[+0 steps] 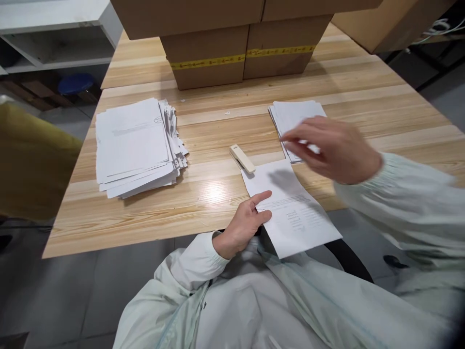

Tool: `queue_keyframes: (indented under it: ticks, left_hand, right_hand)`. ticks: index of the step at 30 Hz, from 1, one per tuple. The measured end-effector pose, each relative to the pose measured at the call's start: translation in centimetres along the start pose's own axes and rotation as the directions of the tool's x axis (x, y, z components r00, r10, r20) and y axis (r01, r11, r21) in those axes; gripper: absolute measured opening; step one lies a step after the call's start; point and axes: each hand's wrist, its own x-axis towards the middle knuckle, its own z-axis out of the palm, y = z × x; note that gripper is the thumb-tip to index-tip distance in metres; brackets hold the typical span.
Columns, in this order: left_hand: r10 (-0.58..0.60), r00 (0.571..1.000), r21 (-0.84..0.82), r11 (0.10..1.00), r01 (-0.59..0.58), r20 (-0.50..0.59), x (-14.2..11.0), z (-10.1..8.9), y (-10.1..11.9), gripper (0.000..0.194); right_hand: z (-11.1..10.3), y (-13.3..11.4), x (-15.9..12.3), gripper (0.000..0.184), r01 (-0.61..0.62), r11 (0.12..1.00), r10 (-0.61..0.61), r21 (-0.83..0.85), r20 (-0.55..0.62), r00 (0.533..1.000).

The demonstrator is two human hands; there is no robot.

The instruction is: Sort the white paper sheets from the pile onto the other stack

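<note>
Head view. Printed sheet point(301, 208) lies partly on the wooden surface point(203, 131), its lower part projecting past the near edge above the person's lap. Left hand point(244, 223) grips its left margin, thumb on top; whether one leaf or several cannot be told. Right hand point(336, 148) is blurred above the small stack point(296, 110), fingers bent, no object visible in it; contact with the paper below, and whether it pinches anything, cannot be told.

Stapler point(242, 159) rests on the surface, its near end at the sheet's upper-left corner, apparently overlapping it. No hand on it. No staple can be made out in the sheet.

Progress (judgement): mid-run, one item being handled and not yet set down. Large stack point(132, 140), at left, is thick and ragged along its right side; small stack, at right, is thin and neater. If one is finished work and the other waiting, this view does not settle which; paper remains in both. Cardboard boxes point(209, 53) stand at the back, contents hidden.
</note>
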Motion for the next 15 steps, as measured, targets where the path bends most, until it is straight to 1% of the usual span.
queue_keyframes:
  ticks: [1,2,4,5,7,8,10,15]
  left_hand:
    - [0.000,1.000,0.004,1.000,0.000,-0.005,0.0,0.0,0.0,0.072]
    - [0.002,1.000,0.006,1.000,-0.002,-0.008,-0.1,0.0,0.1,0.073]
    - [0.007,1.000,0.008,1.000,-0.007,-0.014,-0.1,-0.1,0.1,0.074]
    - [0.008,1.000,0.014,1.000,-0.008,-0.016,-0.1,-0.2,0.2,0.074]
    - [0.011,1.000,0.040,0.999,-0.010,-0.028,-0.1,-0.5,0.4,0.074]
    - [0.010,0.999,0.052,0.999,-0.008,-0.035,-0.1,-0.7,0.6,0.073]
    - [-0.006,0.999,0.056,0.998,0.008,-0.036,-0.1,-1.0,1.0,0.074]
    - [-0.064,0.998,0.000,0.998,0.064,0.001,-0.2,-1.6,1.9,0.078]
  right_hand:
    - [1.6,-0.6,2.0,0.032,0.093,0.994,-0.094,0.058,0.018,0.995]
    - [3.5,-1.0,3.9,0.032,0.157,0.982,-0.161,0.106,0.030,0.987]
    - [7.6,-1.7,6.9,0.034,0.246,0.951,-0.260,0.189,0.053,0.964]
    - [9.5,-1.8,8.0,0.035,0.250,0.942,-0.275,0.223,0.085,0.958]
    - [12.4,-1.9,9.4,0.037,0.200,0.941,-0.247,0.273,0.151,0.957]
    - [13.3,-1.8,9.7,0.037,0.156,0.945,-0.212,0.288,0.172,0.962]
    - [14.4,-1.8,9.7,0.037,0.081,0.949,-0.141,0.303,0.181,0.973]
    - [14.7,-2.1,8.9,0.037,0.011,0.962,-0.053,0.274,0.144,0.988]
